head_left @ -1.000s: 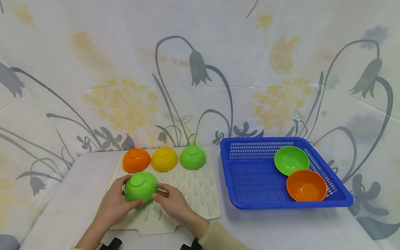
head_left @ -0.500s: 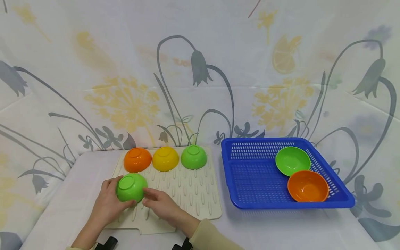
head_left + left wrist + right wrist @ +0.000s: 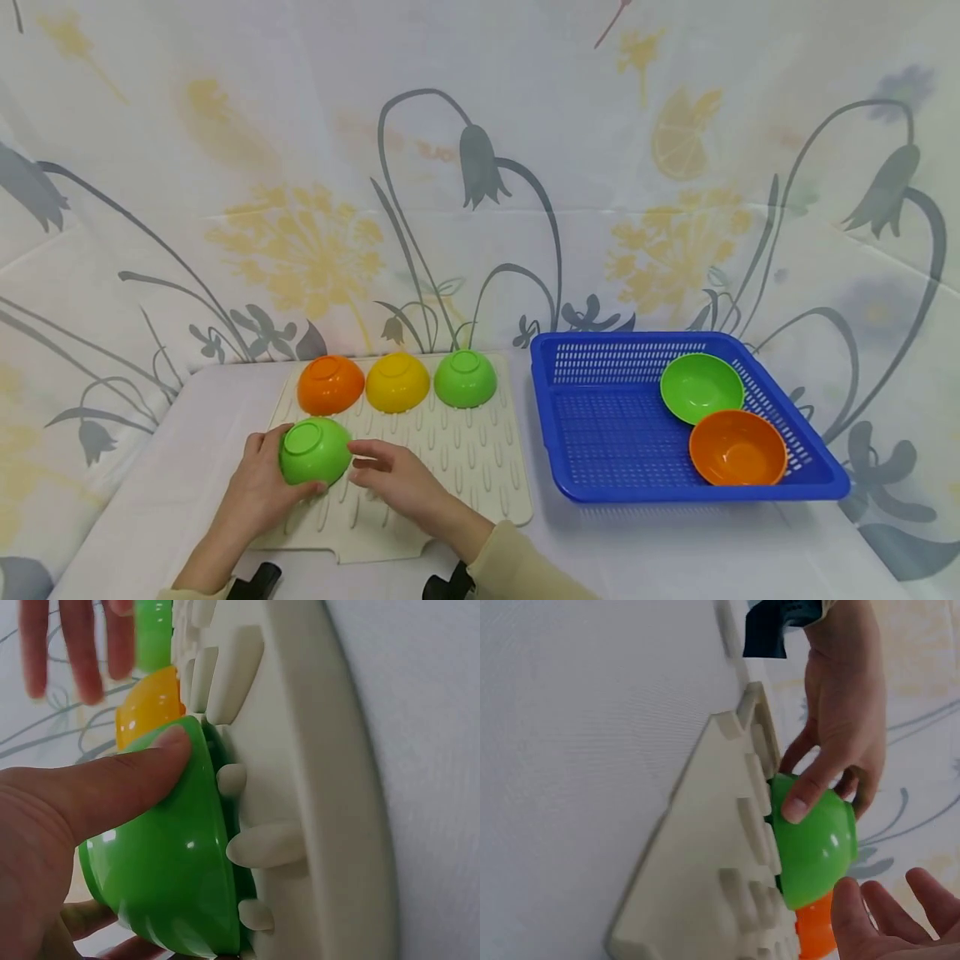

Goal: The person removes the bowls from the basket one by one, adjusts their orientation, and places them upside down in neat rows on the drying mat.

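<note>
Upside down on the left of the cream pegged drying mat [image 3: 450, 467] sits a green bowl [image 3: 317, 450]. My left hand [image 3: 258, 483] grips it from the left, thumb on the near side and fingers round the far side. In the left wrist view the rim of the green bowl [image 3: 169, 862] rests against the mat's pegs. My right hand [image 3: 401, 483] is just right of the bowl, fingers loosely extended and holding nothing; a small gap shows in the right wrist view. Behind stand an orange bowl [image 3: 330, 385], a yellow bowl [image 3: 397, 382] and another green bowl [image 3: 465, 379], all upside down.
To the right stands a blue plastic basket [image 3: 600, 492]. Inside it, at its right end, a green bowl [image 3: 701, 387] and an orange bowl [image 3: 738, 447] lie with their openings up. A flower-patterned cloth [image 3: 480, 250] hangs behind the white-covered table [image 3: 637, 550].
The held green bowl has moved left on the mat, in front of the orange bowl, with both hands following. My right fingers have since come off the bowl and moved slightly right.
</note>
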Demonstrator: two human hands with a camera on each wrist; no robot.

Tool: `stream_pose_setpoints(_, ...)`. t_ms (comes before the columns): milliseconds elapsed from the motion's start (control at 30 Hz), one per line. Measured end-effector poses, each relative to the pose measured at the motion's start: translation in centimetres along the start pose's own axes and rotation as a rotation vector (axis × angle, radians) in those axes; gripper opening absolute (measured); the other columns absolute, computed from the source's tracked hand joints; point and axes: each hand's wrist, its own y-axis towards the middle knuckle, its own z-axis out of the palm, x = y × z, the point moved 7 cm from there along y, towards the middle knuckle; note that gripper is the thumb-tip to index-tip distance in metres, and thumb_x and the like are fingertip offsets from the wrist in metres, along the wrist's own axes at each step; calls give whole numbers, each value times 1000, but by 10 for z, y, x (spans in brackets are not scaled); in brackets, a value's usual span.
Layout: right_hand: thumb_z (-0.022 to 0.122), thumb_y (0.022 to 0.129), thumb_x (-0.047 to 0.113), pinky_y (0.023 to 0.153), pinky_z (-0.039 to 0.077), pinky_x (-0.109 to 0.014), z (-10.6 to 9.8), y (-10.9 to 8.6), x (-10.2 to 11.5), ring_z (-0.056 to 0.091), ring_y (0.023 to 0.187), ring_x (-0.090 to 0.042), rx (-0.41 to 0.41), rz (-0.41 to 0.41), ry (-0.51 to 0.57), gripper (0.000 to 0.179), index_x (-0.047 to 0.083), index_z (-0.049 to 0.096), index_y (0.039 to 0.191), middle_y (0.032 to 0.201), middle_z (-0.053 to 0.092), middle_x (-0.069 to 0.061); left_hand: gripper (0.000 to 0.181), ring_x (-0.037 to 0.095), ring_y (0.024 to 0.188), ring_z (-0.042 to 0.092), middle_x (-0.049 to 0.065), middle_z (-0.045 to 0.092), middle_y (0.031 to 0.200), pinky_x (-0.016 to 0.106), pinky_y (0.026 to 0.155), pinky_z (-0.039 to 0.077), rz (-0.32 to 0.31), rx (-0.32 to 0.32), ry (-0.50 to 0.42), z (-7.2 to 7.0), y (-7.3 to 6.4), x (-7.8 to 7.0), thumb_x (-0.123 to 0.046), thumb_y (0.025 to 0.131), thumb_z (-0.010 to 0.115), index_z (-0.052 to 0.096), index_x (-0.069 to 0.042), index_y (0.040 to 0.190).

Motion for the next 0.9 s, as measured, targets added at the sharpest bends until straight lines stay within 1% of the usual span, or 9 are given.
stream_pose_setpoints(67,61,99,18,99,50,-38,-5,-2,10,60,118,-16,-18,-31,30,37,11,61,135,136,60,-4,104,49,101,52,30,36,119,67,89,45,-8,7,2,0,0,2,-34,68,92,32,9,142)
stream_pose_setpoints(200,60,100,17,99,50,-35,-20,-12,34,61,114,-14,-73,-98,54,30,12,65,128,127,64,0,106,49,102,52,30,35,119,67,89,45,-26,14,1,-1,0,6,-36,67,92,32,8,142)
stream_pose_setpoints(300,58,100,14,97,51,-33,-33,-22,52,62,114,-17,-103,-137,77,27,10,66,126,124,65,0,107,50,102,52,30,35,119,67,89,45,-34,16,4,-2,0,8,-38,66,92,32,8,142)
stream_pose_setpoints(400,57,100,11,98,50,-34,-47,-32,69,61,115,-21,-116,-164,93,27,7,65,126,122,66,-3,109,50,103,51,31,34,120,67,89,44,-32,15,10,-4,0,9,-39,66,92,31,8,142)
stream_pose_setpoints(533,56,101,10,101,48,-37,-71,-45,88,59,118,-25,-141,-198,38,28,6,64,127,121,66,-6,108,49,102,51,31,34,120,66,89,45,-14,7,14,-4,0,9,-38,66,92,31,8,142)
stream_pose_setpoints(600,56,101,10,102,47,-39,-86,-52,97,58,119,-27,-159,-231,-11,28,5,64,127,122,65,-8,108,49,103,51,30,34,120,66,90,44,-8,5,12,-4,1,9,-38,66,92,31,8,142)
stream_pose_setpoints(700,56,101,9,103,47,-42,-115,-63,107,58,120,-29,-192,-273,-87,29,4,63,128,124,64,-11,109,50,105,50,31,34,121,67,91,43,-24,11,1,-1,1,9,-39,66,93,31,8,143)
stream_pose_setpoints(800,56,101,9,103,46,-42,-149,-74,111,58,119,-28,-231,-279,-155,29,4,62,129,126,64,-11,110,50,106,50,31,34,121,68,92,43,-41,21,-12,1,0,9,-40,65,93,31,7,143)
stream_pose_setpoints(900,56,101,10,100,47,-37,-189,-87,114,58,118,-25,-283,-261,-233,29,3,62,129,127,63,-11,110,49,105,50,30,34,119,67,92,44,-32,16,-15,2,1,6,-40,65,93,31,7,143)
